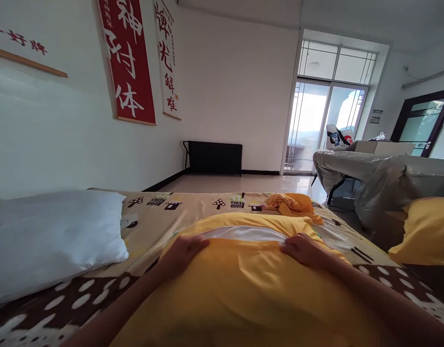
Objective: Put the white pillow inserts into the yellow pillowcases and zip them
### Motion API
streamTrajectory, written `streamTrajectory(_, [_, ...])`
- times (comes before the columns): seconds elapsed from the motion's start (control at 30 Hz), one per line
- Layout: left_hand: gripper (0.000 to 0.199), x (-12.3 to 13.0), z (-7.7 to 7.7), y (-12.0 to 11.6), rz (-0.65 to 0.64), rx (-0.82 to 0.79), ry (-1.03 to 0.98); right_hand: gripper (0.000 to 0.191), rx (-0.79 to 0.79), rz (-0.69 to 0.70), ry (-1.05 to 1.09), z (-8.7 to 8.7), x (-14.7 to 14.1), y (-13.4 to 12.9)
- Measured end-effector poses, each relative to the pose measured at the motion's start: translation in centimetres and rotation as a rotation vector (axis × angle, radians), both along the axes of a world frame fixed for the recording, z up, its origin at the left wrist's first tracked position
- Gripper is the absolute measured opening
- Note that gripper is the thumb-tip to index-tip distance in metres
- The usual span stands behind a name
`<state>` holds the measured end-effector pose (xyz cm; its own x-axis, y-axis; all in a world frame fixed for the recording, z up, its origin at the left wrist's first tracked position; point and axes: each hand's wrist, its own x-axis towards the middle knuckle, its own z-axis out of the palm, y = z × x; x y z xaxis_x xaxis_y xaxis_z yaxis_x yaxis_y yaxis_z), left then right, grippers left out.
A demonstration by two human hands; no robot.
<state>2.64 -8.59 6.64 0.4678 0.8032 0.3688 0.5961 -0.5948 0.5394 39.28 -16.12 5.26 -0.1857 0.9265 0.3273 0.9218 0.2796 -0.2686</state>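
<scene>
A yellow pillowcase [243, 289] lies in front of me over the bed, with a strip of the white pillow [245, 233] showing through its opening. At the left end of the opening, my left hand [184, 253] is closed on the yellow edge. My right hand [303, 248] pinches the edge at the right end. Both hands rest on top of the case, and the white strip runs between them. Beyond them sits a crumpled orange-yellow cloth [292, 204].
A white pillow [59, 236] lies at the left on the patterned bedsheet [193, 205]. At the right are a yellow pillow [426, 231] and a plastic-covered table [381, 166]. A black folded panel [215, 157] leans at the far wall.
</scene>
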Motion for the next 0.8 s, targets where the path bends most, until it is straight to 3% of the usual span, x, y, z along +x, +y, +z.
streamTrajectory(0.07, [0.048, 2.3, 2.2, -0.8, -0.014, 0.018, -0.065, 0.048, 0.068, -0.014, 0.081, 1.2, -1.3, 0.0])
streamTrajectory(0.2, [0.045, 6.3, 8.0, -2.3, -0.1, 0.009, -0.198, 0.05, 0.237, 0.003, 0.224, 5.3, -3.9, 0.8])
streamTrajectory(0.3, [0.044, 5.4, 11.4, -1.3, -0.037, -0.068, -0.282, 0.05, 0.286, -0.054, 0.245, 8.1, -2.8, 1.4])
streamTrajectory(0.37, [0.045, 3.3, 12.0, 0.5, 0.073, -0.045, -0.215, 0.049, 0.269, -0.144, 0.237, 9.0, -0.9, 1.9])
streamTrajectory(0.47, [0.049, -0.1, 9.8, 3.6, 0.084, -0.033, 0.065, 0.046, 0.155, -0.113, 0.067, 8.4, 1.4, 2.5])
streamTrajectory(0.57, [0.05, -2.0, 5.0, 5.6, 0.039, -0.001, 0.308, 0.042, 0.061, -0.093, -0.181, 5.5, 1.5, 2.7])
streamTrajectory(0.67, [0.052, -2.6, 0.9, 6.6, 0.134, 0.009, 0.415, 0.048, 0.029, -0.169, -0.428, 2.5, 0.2, 2.8])
streamTrajectory(0.73, [0.057, -2.6, -0.1, 7.2, 0.175, -0.007, 0.441, 0.05, 0.029, -0.179, -0.536, 1.6, -0.6, 3.1])
streamTrajectory(0.8, [0.062, -2.4, 0.5, 7.8, 0.196, -0.001, 0.495, 0.054, 0.041, -0.198, -0.576, 2.1, -0.9, 3.6])
